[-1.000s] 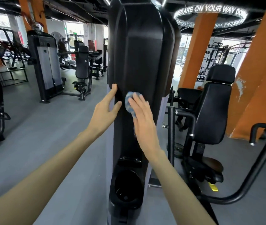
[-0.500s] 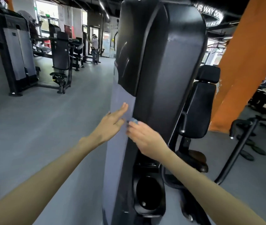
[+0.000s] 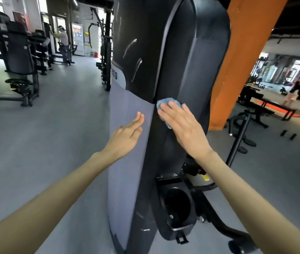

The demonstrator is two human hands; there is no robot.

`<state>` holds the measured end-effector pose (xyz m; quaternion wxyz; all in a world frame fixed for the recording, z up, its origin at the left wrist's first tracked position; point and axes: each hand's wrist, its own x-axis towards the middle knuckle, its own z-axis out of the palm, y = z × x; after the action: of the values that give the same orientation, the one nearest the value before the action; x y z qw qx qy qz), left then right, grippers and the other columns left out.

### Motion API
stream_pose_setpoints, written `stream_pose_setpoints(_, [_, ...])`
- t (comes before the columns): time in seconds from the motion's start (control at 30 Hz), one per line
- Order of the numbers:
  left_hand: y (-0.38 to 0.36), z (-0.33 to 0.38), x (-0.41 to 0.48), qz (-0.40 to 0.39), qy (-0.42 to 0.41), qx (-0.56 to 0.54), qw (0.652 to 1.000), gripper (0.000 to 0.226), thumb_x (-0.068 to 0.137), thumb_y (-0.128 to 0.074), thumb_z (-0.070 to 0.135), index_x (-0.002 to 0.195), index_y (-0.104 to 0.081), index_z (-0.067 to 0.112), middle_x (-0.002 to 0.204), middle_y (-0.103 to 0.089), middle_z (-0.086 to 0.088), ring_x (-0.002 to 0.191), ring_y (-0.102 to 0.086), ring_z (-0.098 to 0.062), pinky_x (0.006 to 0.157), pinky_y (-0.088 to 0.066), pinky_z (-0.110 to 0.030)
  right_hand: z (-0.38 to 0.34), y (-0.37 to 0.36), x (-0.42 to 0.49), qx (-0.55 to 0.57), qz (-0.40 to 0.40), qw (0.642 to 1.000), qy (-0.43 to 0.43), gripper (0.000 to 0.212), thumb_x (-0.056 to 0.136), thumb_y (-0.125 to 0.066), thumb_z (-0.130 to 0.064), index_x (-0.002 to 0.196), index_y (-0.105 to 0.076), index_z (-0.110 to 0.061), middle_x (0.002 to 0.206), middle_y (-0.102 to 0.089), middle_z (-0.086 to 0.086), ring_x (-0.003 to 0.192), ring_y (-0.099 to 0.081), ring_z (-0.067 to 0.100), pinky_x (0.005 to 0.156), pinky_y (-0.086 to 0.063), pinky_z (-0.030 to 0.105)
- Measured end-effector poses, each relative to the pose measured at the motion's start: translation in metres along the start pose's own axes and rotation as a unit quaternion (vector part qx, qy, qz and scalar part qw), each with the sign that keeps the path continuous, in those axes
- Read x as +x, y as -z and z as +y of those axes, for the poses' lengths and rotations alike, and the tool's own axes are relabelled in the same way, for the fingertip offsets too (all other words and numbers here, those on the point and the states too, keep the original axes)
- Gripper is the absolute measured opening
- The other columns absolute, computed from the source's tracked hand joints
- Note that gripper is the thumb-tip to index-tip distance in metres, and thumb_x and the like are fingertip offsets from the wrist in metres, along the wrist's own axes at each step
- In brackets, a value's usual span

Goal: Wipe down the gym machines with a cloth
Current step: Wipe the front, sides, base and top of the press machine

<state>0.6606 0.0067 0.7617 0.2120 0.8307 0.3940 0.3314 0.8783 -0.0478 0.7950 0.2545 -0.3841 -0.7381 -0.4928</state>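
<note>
Blue cloth (image 3: 165, 104) lay bunched beneath the fingers of the right hand (image 3: 184, 129), which pressed it with straight fingers against the black cover (image 3: 163, 52) of the gym machine. Only its upper edge showed past the fingertips. The left hand (image 3: 127, 134), fingers straight and holding nothing, lay against the grey side panel (image 3: 125, 171) just left of the right hand. Likely risks: since the cloth was pressed rather than gripped, lighter pressure could let it slide out and drop toward the cup holder (image 3: 177, 204) below the hands. The pale streaks (image 3: 130, 47) well above both hands might be missed.
</note>
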Motion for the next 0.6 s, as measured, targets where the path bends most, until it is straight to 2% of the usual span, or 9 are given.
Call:
stream_pose_setpoints(0.1, [0.0, 0.003, -0.002, -0.007, -0.013, 0.052, 0.999, 0.053, 0.107, -0.033, 0.026, 0.156, -0.014, 0.028, 0.162, -0.006, 0.014, 0.147, -0.025, -0.014, 0.118, -0.021, -0.034, -0.02, -0.01, -0.022, 0.059, -0.056, 0.996, -0.044, 0.046, 0.104, -0.027, 0.0, 0.149, -0.03, -0.011, 0.152, -0.032, 0.0, 0.148, -0.007, 0.007, 0.122, -0.008, 0.033])
stream_pose_setpoints(0.17, [0.0, 0.004, -0.004, -0.013, -0.021, 0.084, 0.996, 0.057, 0.106, -0.034, 0.027, 0.157, -0.008, 0.025, 0.163, 0.0, 0.012, 0.147, -0.025, -0.016, 0.115, -0.022, -0.032, -0.046, -0.022, -0.059, 0.067, -0.108, 0.991, 0.029, 0.049, 0.107, -0.022, -0.004, 0.154, -0.019, -0.014, 0.157, -0.029, -0.003, 0.149, -0.004, 0.008, 0.122, -0.006, 0.031])
stream_pose_setpoints(0.2, [0.0, 0.004, -0.004, -0.016, -0.023, 0.087, 0.996, 0.058, 0.106, -0.034, 0.028, 0.157, -0.007, 0.024, 0.163, 0.001, 0.012, 0.146, -0.027, -0.018, 0.114, -0.024, -0.032, -0.056, -0.024, -0.076, 0.077, -0.148, 0.985, 0.051, 0.049, 0.106, -0.024, -0.005, 0.154, -0.021, -0.014, 0.157, -0.029, -0.004, 0.149, -0.006, 0.008, 0.122, -0.005, 0.03])
stream_pose_setpoints(0.27, [-0.001, 0.004, -0.004, -0.017, -0.021, 0.076, 0.997, 0.06, 0.106, -0.036, 0.028, 0.158, -0.007, 0.024, 0.163, 0.002, 0.011, 0.144, -0.032, -0.023, 0.114, -0.026, -0.034, -0.074, -0.022, -0.097, 0.084, -0.214, 0.972, 0.054, 0.046, 0.102, -0.031, -0.009, 0.146, -0.041, -0.012, 0.152, -0.04, -0.003, 0.147, -0.018, 0.008, 0.122, -0.003, 0.028])
stream_pose_setpoints(0.33, [-0.002, 0.005, -0.004, -0.021, -0.013, 0.063, 0.998, 0.061, 0.105, -0.036, 0.029, 0.158, -0.005, 0.025, 0.163, 0.004, 0.012, 0.144, -0.031, -0.025, 0.115, -0.026, -0.035, -0.081, -0.018, -0.101, 0.094, -0.249, 0.963, 0.045, 0.044, 0.101, -0.031, -0.011, 0.139, -0.052, -0.012, 0.146, -0.049, -0.001, 0.143, -0.029, 0.011, 0.121, -0.002, 0.026])
stream_pose_setpoints(0.4, [-0.004, 0.006, -0.005, -0.022, -0.008, 0.048, 0.999, 0.063, 0.105, -0.038, 0.027, 0.158, -0.003, 0.024, 0.163, 0.006, 0.012, 0.148, -0.024, -0.021, 0.116, -0.022, -0.035, -0.076, -0.012, -0.095, 0.111, -0.217, 0.97, 0.015, 0.043, 0.106, -0.024, -0.007, 0.143, -0.045, -0.011, 0.148, -0.046, 0.001, 0.147, -0.018, 0.011, 0.122, -0.005, 0.027])
stream_pose_setpoints(0.47, [-0.01, 0.008, -0.007, -0.014, -0.009, 0.017, 1.0, 0.067, 0.104, -0.04, 0.025, 0.157, 0.0, 0.021, 0.163, 0.01, 0.011, 0.15, -0.012, -0.015, 0.119, -0.015, -0.033, -0.058, -0.005, -0.08, 0.073, -0.135, 0.988, -0.024, 0.048, 0.103, -0.028, 0.004, 0.15, -0.03, -0.007, 0.154, -0.035, -0.001, 0.149, -0.008, 0.013, 0.122, -0.008, 0.032])
stream_pose_setpoints(0.53, [-0.018, 0.013, -0.01, 0.0, -0.005, -0.02, 1.0, 0.07, 0.104, -0.041, 0.024, 0.157, 0.005, 0.02, 0.162, 0.014, 0.01, 0.151, -0.004, -0.012, 0.122, -0.011, -0.034, -0.04, 0.005, -0.059, 0.078, -0.067, 0.989, -0.103, 0.06, 0.093, -0.043, 0.015, 0.148, -0.031, -0.004, 0.153, -0.032, -0.001, 0.148, -0.012, 0.014, 0.123, -0.01, 0.037])
stream_pose_setpoints(0.6, [-0.026, 0.018, -0.012, 0.01, 0.007, -0.05, 0.999, 0.073, 0.104, -0.042, 0.024, 0.156, 0.009, 0.021, 0.161, 0.019, 0.012, 0.151, -0.001, -0.011, 0.122, -0.01, -0.036, -0.037, 0.01, -0.041, 0.118, -0.031, 0.969, -0.213, 0.062, 0.09, -0.046, 0.019, 0.147, -0.034, -0.003, 0.153, -0.031, 0.002, 0.147, -0.018, 0.015, 0.122, -0.014, 0.04])
